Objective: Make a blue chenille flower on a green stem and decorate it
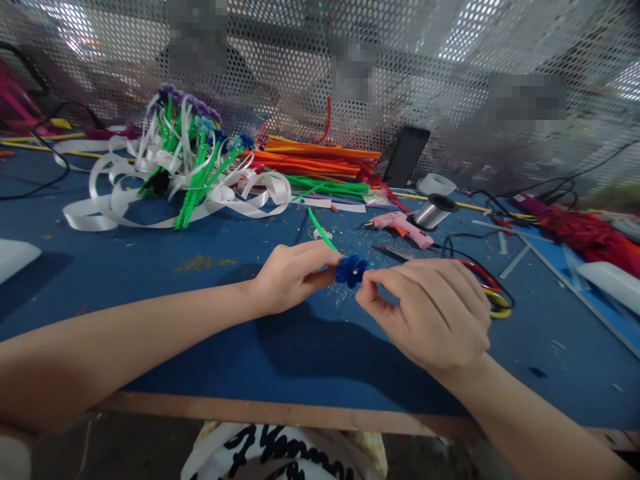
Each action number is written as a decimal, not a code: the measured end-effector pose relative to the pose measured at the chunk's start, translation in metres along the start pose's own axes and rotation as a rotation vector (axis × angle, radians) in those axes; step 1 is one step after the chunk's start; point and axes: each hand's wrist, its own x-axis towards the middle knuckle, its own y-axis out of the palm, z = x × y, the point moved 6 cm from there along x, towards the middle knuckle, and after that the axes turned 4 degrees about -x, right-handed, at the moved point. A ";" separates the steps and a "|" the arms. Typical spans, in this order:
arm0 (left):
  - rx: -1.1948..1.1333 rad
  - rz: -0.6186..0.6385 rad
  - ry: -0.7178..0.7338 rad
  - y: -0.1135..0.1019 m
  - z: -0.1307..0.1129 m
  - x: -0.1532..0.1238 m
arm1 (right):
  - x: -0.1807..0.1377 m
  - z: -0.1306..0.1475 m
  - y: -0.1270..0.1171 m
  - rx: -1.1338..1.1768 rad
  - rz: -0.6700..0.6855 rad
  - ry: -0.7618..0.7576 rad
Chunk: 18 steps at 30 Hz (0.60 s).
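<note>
My left hand (293,275) is closed around the top of a green pipe-cleaner stem (320,233), just behind a small blue fuzzy flower head (351,270). My right hand (433,310) pinches the right side of that blue flower with thumb and forefinger, the other fingers curled in. Both hands hover low over the blue table mat (200,333), near its front edge. The stem slants up and away to the left of the flower.
A heap of finished green-stemmed flowers with white ribbon (180,167) lies at back left. Orange and green pipe cleaners (320,167) are piled at back centre, with a pink glue gun (400,225), wire spool (434,210), phone (406,157) and cables (493,293) to the right.
</note>
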 end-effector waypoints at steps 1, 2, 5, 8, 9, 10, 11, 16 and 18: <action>-0.006 -0.003 0.002 0.000 0.000 0.000 | 0.001 0.000 0.000 0.025 0.003 0.017; -0.010 -0.004 0.008 0.000 0.000 0.000 | 0.001 -0.001 0.001 0.054 0.005 0.046; -0.001 -0.006 0.025 -0.001 -0.001 0.000 | 0.003 -0.005 0.002 0.122 -0.006 0.136; 0.017 -0.022 0.044 -0.002 -0.001 -0.001 | 0.003 -0.007 0.000 0.157 -0.043 0.168; 0.019 -0.023 0.048 -0.002 -0.001 -0.001 | 0.002 -0.008 0.000 0.162 -0.051 0.170; 0.018 -0.024 0.051 -0.002 -0.001 -0.001 | 0.002 -0.008 0.000 0.166 -0.053 0.173; 0.016 -0.024 0.054 -0.002 -0.001 -0.001 | 0.002 -0.008 0.000 0.169 -0.051 0.174; 0.009 -0.045 0.060 -0.003 -0.001 -0.001 | 0.000 -0.007 0.001 0.199 -0.039 0.151; 0.005 -0.048 0.053 -0.003 0.000 -0.001 | 0.001 -0.006 0.002 0.221 -0.023 0.140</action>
